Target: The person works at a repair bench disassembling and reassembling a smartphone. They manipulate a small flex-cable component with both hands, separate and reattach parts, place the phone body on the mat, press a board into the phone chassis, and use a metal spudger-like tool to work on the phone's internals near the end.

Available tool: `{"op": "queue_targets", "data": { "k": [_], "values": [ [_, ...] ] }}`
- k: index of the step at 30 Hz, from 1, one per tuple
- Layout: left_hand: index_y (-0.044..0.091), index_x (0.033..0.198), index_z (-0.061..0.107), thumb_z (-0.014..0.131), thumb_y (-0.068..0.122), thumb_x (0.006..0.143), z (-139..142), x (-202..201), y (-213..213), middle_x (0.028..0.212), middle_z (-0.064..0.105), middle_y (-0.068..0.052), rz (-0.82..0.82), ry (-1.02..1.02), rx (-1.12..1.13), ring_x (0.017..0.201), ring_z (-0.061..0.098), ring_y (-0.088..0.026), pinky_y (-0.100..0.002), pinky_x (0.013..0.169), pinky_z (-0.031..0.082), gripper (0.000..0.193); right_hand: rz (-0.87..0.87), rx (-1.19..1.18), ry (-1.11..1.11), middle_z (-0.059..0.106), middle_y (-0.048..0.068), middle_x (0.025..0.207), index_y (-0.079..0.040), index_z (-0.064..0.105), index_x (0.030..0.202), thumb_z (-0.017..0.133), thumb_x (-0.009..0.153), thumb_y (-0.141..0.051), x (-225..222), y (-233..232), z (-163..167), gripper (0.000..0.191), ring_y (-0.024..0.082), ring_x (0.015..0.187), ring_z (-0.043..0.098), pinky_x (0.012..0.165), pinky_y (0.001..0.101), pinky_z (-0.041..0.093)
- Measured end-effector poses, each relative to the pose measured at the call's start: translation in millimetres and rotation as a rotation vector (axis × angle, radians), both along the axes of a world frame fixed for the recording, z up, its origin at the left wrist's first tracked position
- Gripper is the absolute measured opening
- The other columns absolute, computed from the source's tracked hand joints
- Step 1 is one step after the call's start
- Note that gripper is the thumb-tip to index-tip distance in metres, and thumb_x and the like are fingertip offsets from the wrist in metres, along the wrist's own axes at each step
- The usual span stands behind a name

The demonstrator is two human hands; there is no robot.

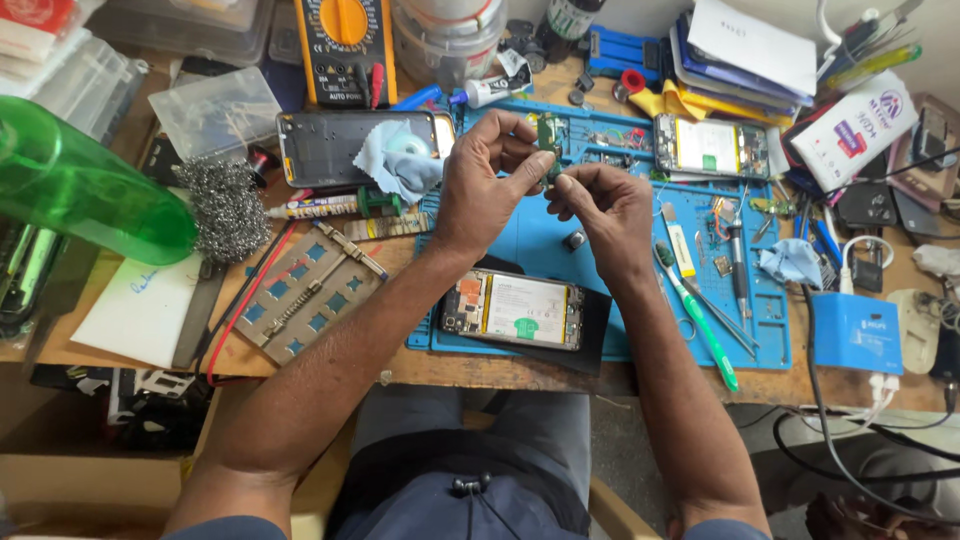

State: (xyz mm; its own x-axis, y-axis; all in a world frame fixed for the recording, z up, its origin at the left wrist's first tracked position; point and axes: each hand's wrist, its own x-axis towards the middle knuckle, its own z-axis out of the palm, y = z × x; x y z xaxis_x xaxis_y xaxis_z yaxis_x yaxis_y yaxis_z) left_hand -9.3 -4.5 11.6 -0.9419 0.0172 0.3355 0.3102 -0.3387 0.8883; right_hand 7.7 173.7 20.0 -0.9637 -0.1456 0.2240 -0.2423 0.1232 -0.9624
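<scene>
Head view, looking down on my workbench. My left hand (478, 190) and right hand (600, 205) meet above the blue work mat (520, 235); the fingers of both are closed on a small green circuit board (549, 140), held upright between them, clear of the mat. Just below my hands lies a small dark component (574, 240), and nearer to me an opened phone (513, 310) rests face-down, its battery and boards exposed. A second opened phone (712, 147) lies at the mat's far edge. To my left, a dark phone back cover (330, 148) carries a pale blue cloth (398, 160). A yellow multimeter (345, 45) stands at the back of the tabletop (400, 365). A green-handled brush (700, 325) lies right of my right forearm.
</scene>
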Motion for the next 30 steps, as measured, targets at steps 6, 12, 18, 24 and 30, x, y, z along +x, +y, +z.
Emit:
{"op": "queue_targets", "data": {
  "k": [6,12,18,24,30],
  "values": [
    [0.003,0.105,0.059,0.076,0.005,0.095,-2.4,1.9,1.3,0.088,0.072,-0.004,-0.008,-0.012,-0.036,0.08,0.07,-0.007,-0.025,0.069,0.064,0.02,-0.014,0.001,-0.019,0.074,0.006,0.086,0.0,0.07,0.098,0.072,0.102,-0.016,1.0,-2.2,-5.0,0.016,0.009,0.073,0.067,0.065,0.023,0.053],
    [0.005,0.105,0.058,0.076,0.006,0.095,-3.8,1.4,3.6,0.09,0.069,-0.003,-0.06,-0.098,0.054,0.082,0.068,-0.007,-0.024,0.07,0.065,0.021,-0.051,0.004,0.011,0.072,0.005,0.084,-0.002,0.068,0.096,0.069,0.103,-0.016,0.1,-5.9,-5.9,0.016,0.009,0.072,0.066,0.065,0.0229,0.052],
    [0.006,0.106,0.058,0.074,0.005,0.095,-4.1,1.9,1.7,0.091,0.067,-0.002,-0.073,-0.148,0.104,0.082,0.067,-0.007,-0.024,0.071,0.065,0.02,-0.035,-0.032,0.01,0.073,0.006,0.085,-0.001,0.07,0.098,0.064,0.107,-0.018,3.4,-5.0,-0.6,0.019,0.008,0.073,0.066,0.067,0.0231,0.053],
    [0.006,0.106,0.057,0.074,0.002,0.095,-5.6,3.9,4.8,0.092,0.065,-0.002,-0.083,-0.151,0.158,0.084,0.066,-0.007,-0.024,0.073,0.065,0.021,-0.039,-0.033,0.022,0.072,0.004,0.085,-0.001,0.07,0.101,0.073,0.101,-0.013,1.3,-5.2,-3.5,0.012,0.007,0.073,0.066,0.065,0.0216,0.052],
    [0.006,0.105,0.056,0.072,0.0,0.096,-8.4,5.9,12.9,0.097,0.062,-0.002,-0.074,-0.159,0.267,0.088,0.066,-0.008,-0.029,0.077,0.067,0.02,-0.069,-0.062,0.02,0.072,0.003,0.085,-0.001,0.069,0.101,0.074,0.102,-0.012,-1.7,-5.8,-10.4,0.012,0.006,0.073,0.065,0.065,0.021,0.052]
  ]
}}
